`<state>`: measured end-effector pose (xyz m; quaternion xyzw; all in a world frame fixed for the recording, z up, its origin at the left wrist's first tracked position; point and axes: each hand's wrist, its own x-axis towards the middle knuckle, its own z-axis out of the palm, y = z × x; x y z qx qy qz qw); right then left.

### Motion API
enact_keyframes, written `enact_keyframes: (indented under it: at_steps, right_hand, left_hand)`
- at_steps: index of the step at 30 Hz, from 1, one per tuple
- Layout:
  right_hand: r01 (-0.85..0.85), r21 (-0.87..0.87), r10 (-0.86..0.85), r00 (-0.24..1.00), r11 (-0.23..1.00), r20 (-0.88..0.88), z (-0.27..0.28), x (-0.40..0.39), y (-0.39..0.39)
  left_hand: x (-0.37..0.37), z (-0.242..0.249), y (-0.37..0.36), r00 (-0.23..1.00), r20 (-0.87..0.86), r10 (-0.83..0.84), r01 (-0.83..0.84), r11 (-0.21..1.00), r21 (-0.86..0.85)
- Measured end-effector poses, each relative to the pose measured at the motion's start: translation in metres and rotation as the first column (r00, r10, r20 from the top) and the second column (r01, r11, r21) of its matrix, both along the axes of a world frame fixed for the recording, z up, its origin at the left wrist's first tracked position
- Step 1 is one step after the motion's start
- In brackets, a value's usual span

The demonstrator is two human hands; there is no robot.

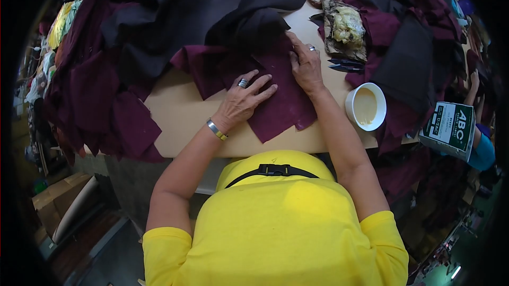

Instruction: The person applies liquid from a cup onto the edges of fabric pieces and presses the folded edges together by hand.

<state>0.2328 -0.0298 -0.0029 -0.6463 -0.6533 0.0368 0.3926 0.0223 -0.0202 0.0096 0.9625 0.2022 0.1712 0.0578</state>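
A maroon cloth piece (283, 108) lies on the table in front of me, its lower corner pointing towards my body. My left hand (241, 100) rests on its left side, fingers spread and flat, with rings on one finger. At the cloth's upper right edge is my right hand (306, 66), its fingers curled in and closed on the fabric; the fingertips are partly hidden. Just beyond both hands, a heap of dark cloth (201, 15) covers the upper end of the maroon piece.
On the right stand a white cup (366, 106) of pale brown liquid and a green ABC box (448, 129). Dark-bladed scissors (345, 65) lie near a patterned pad (344, 28) with a wrapped bundle. More maroon cloth (106, 108) hangs over the left edge. Another person's arm (473, 88) shows far right.
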Motion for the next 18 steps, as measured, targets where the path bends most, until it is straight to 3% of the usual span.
enact_keyframes:
  at_steps: [4, 11, 14, 18]
  right_hand:
    - [-0.015, 0.07, 0.018, 0.999, 0.997, -0.037, -0.004, 0.001, 0.001]
    - [-0.003, -0.107, -0.008, 0.994, 0.994, -0.108, 0.006, -0.004, -0.02]
    - [0.001, -0.135, -0.019, 0.991, 0.991, -0.133, 0.011, -0.005, -0.021]
    - [0.013, -0.186, -0.048, 0.982, 0.982, -0.183, 0.012, -0.006, -0.002]
  left_hand:
    - [0.0, -0.004, -0.001, 0.999, 0.023, 0.034, -0.032, 0.997, -0.065]
    - [-0.011, 0.015, -0.011, 0.995, -0.026, -0.1, 0.099, 0.993, -0.064]
    - [-0.014, 0.013, -0.009, 0.996, 0.042, -0.073, 0.078, 0.987, -0.142]
    - [-0.007, -0.001, 0.002, 0.995, 0.086, 0.047, -0.038, 0.994, -0.101]
